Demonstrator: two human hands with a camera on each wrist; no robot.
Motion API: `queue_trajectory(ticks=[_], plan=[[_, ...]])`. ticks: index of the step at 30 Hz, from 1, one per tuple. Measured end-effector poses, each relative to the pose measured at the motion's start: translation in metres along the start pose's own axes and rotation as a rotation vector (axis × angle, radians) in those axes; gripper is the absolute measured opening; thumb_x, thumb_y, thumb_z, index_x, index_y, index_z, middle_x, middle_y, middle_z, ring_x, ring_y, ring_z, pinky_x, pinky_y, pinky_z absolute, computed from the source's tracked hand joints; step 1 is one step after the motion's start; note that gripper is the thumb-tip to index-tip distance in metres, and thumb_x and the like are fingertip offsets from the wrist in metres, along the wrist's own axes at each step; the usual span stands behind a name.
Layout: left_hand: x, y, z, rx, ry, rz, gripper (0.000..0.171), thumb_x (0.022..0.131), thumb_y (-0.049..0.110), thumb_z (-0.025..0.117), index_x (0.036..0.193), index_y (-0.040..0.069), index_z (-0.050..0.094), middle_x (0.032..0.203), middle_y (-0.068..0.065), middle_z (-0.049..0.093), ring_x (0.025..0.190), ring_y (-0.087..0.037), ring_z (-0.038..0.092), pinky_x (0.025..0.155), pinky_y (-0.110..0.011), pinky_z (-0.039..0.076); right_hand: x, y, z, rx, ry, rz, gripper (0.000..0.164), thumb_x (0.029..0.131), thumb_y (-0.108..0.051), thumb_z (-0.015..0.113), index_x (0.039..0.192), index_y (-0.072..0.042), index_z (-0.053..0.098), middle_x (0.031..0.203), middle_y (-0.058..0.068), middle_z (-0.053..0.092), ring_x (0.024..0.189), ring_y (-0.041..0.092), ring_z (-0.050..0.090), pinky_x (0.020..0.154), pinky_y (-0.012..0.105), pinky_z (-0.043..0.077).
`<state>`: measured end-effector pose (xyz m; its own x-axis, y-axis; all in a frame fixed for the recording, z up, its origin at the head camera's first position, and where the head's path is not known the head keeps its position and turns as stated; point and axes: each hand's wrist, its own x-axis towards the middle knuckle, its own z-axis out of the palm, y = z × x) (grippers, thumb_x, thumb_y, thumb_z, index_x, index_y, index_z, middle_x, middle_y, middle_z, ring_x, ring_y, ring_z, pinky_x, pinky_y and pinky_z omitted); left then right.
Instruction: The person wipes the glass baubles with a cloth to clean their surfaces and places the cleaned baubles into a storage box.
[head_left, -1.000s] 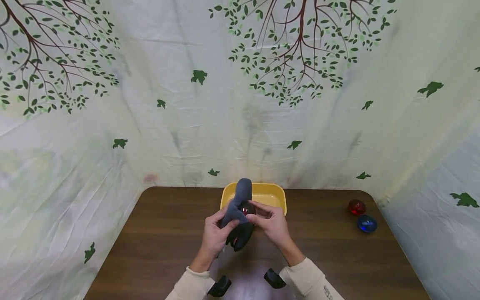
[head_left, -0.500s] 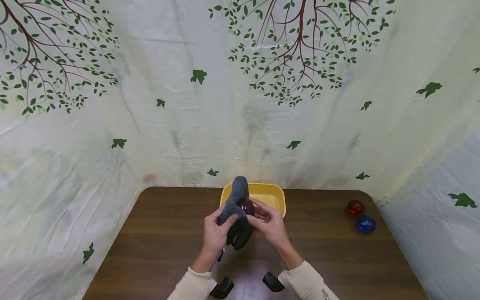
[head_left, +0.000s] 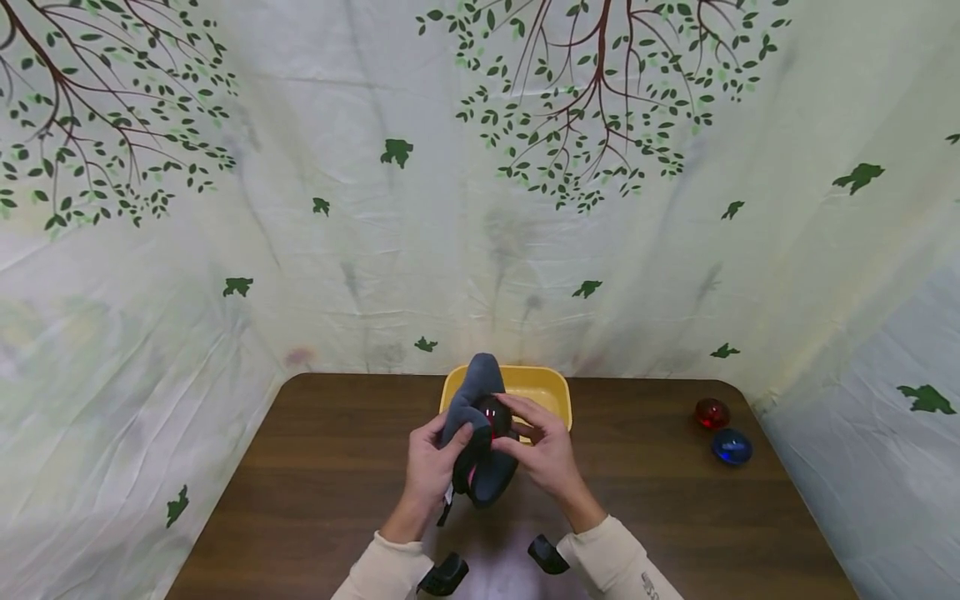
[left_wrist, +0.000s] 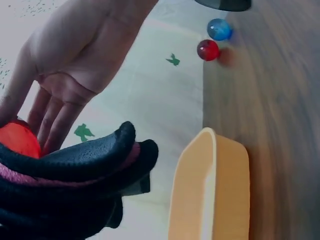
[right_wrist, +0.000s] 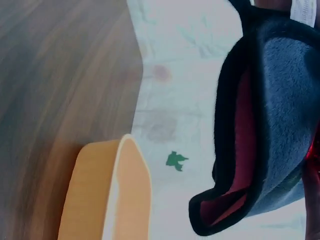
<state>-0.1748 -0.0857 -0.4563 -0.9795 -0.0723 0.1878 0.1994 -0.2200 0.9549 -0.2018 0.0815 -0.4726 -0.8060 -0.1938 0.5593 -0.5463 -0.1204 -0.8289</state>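
The left hand (head_left: 432, 467) has its thumb and fingers closed on the folded blue-grey fabric (head_left: 480, 387), seemingly to keep the limp cloth steady; the right hand (head_left: 547, 450), half curled, pinches a glossy red ball (head_left: 496, 414) against it between thumb and fingers, probably because something so smooth could slip or roll; the yellow tray (head_left: 536, 380) sits on the counter (head_left: 337, 467) just beyond both hands, likely to be within easy reach; well to the right hand's right, a second red ball (head_left: 712, 413) and a blue ball (head_left: 731, 447) lie together, perhaps to leave the hands room.
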Motion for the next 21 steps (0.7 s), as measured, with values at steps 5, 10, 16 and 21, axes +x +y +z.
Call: queue_trajectory(ticks=[5, 10, 16, 21], plan=[[0.000, -0.004, 0.000, 0.120, -0.026, 0.117, 0.043, 0.083, -0.008, 0.069, 0.124, -0.012, 0.058, 0.112, -0.028, 0.065, 0.093, -0.010, 0.065, 0.081, -0.025, 0.055, -0.001, -0.005, 0.001, 0.054, 0.088, 0.188, 0.045, 0.081, 0.006, 0.072, 0.124, 0.010, 0.059, 0.119, 0.028, 0.061, 0.100, 0.015, 0.066, 0.082, 0.032, 0.055], [0.003, -0.009, -0.003, 0.251, -0.078, 0.299, 0.053, 0.078, -0.010, 0.072, 0.128, -0.007, 0.057, 0.127, -0.021, 0.059, 0.117, -0.011, 0.057, 0.097, -0.021, 0.044, 0.001, -0.010, 0.003, 0.106, 0.130, 0.407, 0.038, 0.089, -0.010, 0.070, 0.121, 0.008, 0.063, 0.111, 0.024, 0.067, 0.089, 0.018, 0.070, 0.077, 0.033, 0.057], [0.005, -0.011, -0.004, 0.276, -0.122, 0.456, 0.053, 0.074, -0.015, 0.073, 0.125, -0.011, 0.057, 0.129, -0.024, 0.056, 0.125, -0.024, 0.050, 0.104, -0.022, 0.038, 0.001, -0.007, 0.001, 0.188, 0.094, 0.395, 0.040, 0.090, -0.006, 0.067, 0.124, 0.013, 0.058, 0.115, 0.027, 0.064, 0.091, 0.016, 0.070, 0.078, 0.030, 0.056], [0.003, -0.007, -0.003, 0.221, -0.062, 0.276, 0.049, 0.080, -0.011, 0.070, 0.127, -0.011, 0.056, 0.127, -0.026, 0.057, 0.116, -0.011, 0.058, 0.096, -0.020, 0.045, -0.002, -0.001, 0.001, 0.247, 0.064, 0.237, 0.055, 0.081, -0.001, 0.074, 0.129, 0.016, 0.050, 0.124, 0.018, 0.062, 0.108, 0.016, 0.064, 0.088, 0.031, 0.051]])
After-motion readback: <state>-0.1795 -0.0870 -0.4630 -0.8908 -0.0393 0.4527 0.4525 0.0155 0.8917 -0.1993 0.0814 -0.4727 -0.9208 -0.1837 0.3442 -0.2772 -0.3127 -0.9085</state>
